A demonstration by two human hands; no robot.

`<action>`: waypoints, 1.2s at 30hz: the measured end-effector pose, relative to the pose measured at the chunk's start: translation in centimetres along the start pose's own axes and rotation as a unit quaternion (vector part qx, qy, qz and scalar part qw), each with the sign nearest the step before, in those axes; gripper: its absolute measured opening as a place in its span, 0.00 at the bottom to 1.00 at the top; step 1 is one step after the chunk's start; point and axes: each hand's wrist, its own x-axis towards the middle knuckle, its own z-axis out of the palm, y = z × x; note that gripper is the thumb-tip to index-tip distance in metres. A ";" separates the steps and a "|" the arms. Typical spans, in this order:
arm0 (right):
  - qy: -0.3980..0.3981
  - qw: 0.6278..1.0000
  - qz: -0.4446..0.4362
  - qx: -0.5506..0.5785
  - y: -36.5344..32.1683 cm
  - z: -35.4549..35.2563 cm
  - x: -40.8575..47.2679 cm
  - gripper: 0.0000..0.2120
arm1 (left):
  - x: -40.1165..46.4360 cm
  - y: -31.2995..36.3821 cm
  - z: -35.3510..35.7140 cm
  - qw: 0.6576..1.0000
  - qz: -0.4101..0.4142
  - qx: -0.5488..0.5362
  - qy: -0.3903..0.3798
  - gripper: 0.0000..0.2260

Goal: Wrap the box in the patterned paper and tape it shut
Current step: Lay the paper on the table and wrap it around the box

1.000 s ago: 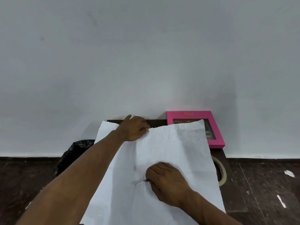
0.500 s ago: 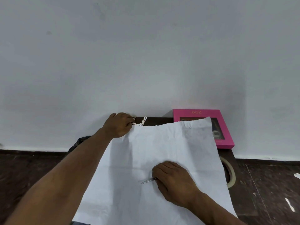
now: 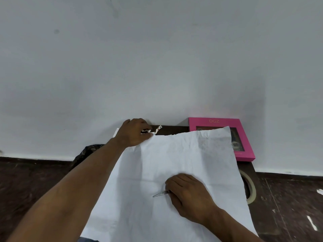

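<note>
A large sheet of paper [image 3: 174, 163] lies white side up over the dark table [image 3: 171, 130]. My left hand [image 3: 134, 133] grips its far left corner, where a curled strip of the patterned side [image 3: 156, 131] shows. My right hand [image 3: 188, 194] rests on the middle of the sheet and holds closed metal scissors [image 3: 160, 194], blades pointing left. The pink box [image 3: 243, 137] with a clear window lies at the far right against the wall, its left part under the paper. A roll of tape [image 3: 251, 187] lies at the table's right edge, partly hidden by the sheet.
A white wall rises right behind the table. A black plastic bag [image 3: 87, 151] sits on the floor to the left, behind my forearm. The dark floor [image 3: 293, 206] to the right carries small white scraps.
My left hand slid left along the far edge and lifted the corner, exposing the patterned underside. The view shifted slightly. My right hand with the scissors stayed in place.
</note>
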 end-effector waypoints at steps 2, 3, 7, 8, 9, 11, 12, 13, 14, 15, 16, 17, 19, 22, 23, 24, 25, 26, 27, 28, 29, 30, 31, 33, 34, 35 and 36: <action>0.000 1.000 0.000 0.002 0.1 0.1 0.0 0.02 | 0.6 0.9 0.3 0.999 -0.010 0.017 -0.025 0.17; -0.001 1.000 0.001 0.002 0.1 0.1 0.0 0.02 | 0.9 1.2 0.5 0.999 -0.023 0.022 -0.030 0.13; 0.005 1.000 0.001 0.006 0.2 0.3 -0.1 0.02 | 1.8 1.0 0.6 0.991 -0.132 -0.022 -0.006 0.08; 0.007 1.000 0.001 0.007 0.2 0.3 -0.1 0.02 | 1.8 0.9 0.4 0.987 -0.154 -0.035 -0.007 0.08; 0.007 1.000 0.000 0.006 0.2 0.3 -0.1 0.02 | 1.7 0.6 0.3 0.985 -0.166 -0.040 -0.011 0.08; 0.008 1.000 0.000 0.006 0.1 0.3 -0.1 0.02 | 1.5 0.2 0.0 0.985 -0.167 -0.045 -0.023 0.08; 0.009 1.000 0.000 0.006 0.1 0.3 -0.1 0.03 | 1.4 0.1 -0.1 0.985 -0.161 -0.054 -0.028 0.07; 0.009 1.000 0.002 0.006 0.1 0.3 -0.1 0.03 | 1.3 -0.1 -0.1 0.985 -0.157 -0.066 -0.036 0.07; 0.010 1.000 0.003 0.006 0.1 0.3 -0.1 0.03 | 1.2 -0.2 -0.2 0.984 -0.153 -0.077 -0.044 0.07; 0.010 1.000 0.003 0.006 0.1 0.3 -0.1 0.03 | 1.1 -0.4 -0.4 0.984 -0.151 -0.082 -0.052 0.07; 0.010 1.000 0.004 0.007 0.1 0.3 -0.1 0.03 | 1.1 -0.5 -0.5 0.984 -0.148 -0.078 -0.060 0.07; 0.010 1.000 0.004 0.008 0.1 0.3 -0.1 0.03 | 1.1 -0.6 -0.7 0.985 -0.144 -0.069 -0.067 0.08; 0.009 1.000 0.004 0.009 0.1 0.3 0.0 0.03 | 1.1 -0.6 -1.1 0.985 -0.140 -0.053 -0.084 0.09; 0.008 1.000 0.003 0.009 0.1 0.3 0.0 0.03 | 1.1 -0.8 -1.5 0.985 -0.135 -0.050 -0.098 0.11; 0.010 1.000 0.003 0.009 0.1 0.3 0.0 0.03 | 1.0 -0.8 -1.6 0.985 -0.133 -0.053 -0.094 0.12; 0.012 1.000 0.002 0.007 0.2 0.3 0.0 0.03 | 0.9 -0.7 -1.7 0.986 -0.130 -0.055 -0.087 0.12; 0.014 1.000 -0.002 0.004 0.2 0.3 -0.1 0.03 | 0.8 -0.7 -1.8 0.988 -0.126 -0.055 -0.076 0.13; 0.017 1.000 -0.006 0.000 0.2 0.4 -0.1 0.03 | 0.5 -0.6 -1.9 0.990 -0.119 -0.051 -0.057 0.13; 0.021 1.000 -0.011 -0.003 0.3 0.4 -0.1 0.04 | 0.3 -0.7 -2.0 0.993 -0.110 -0.045 -0.024 0.13; 0.025 1.000 -0.017 -0.007 0.3 0.4 0.0 0.04 | -0.1 -0.6 -2.0 0.994 -0.101 -0.045 0.023 0.12; 0.031 0.999 -0.022 -0.013 0.4 0.4 0.0 0.05 | -0.6 -0.7 -2.1 0.992 -0.091 -0.052 0.075 0.11; 0.039 0.999 -0.025 -0.017 0.4 0.4 0.0 0.06 | -1.2 -0.6 -2.2 0.988 -0.083 -0.056 0.121 0.11; 0.050 0.998 -0.025 -0.020 0.4 0.5 0.0 0.06 | -1.9 -0.5 -2.3 0.983 -0.087 -0.058 0.154 0.13; 0.081 0.996 -0.015 -0.021 0.4 0.4 0.0 0.06 | -3.7 -0.3 -2.4 0.970 -0.117 -0.067 0.203 0.15; 0.103 0.995 -0.005 -0.016 0.3 0.2 0.0 0.06 | -4.5 -0.1 -2.4 0.963 -0.137 -0.075 0.220 0.16; 0.128 0.992 0.009 -0.011 0.3 0.0 0.0 0.06 | -5.4 0.1 -2.4 0.956 -0.167 -0.088 0.226 0.16; 0.152 0.988 0.026 -0.009 0.1 -0.6 0.0 0.06 | -6.4 0.2 -2.3 0.947 -0.210 -0.107 0.217 0.18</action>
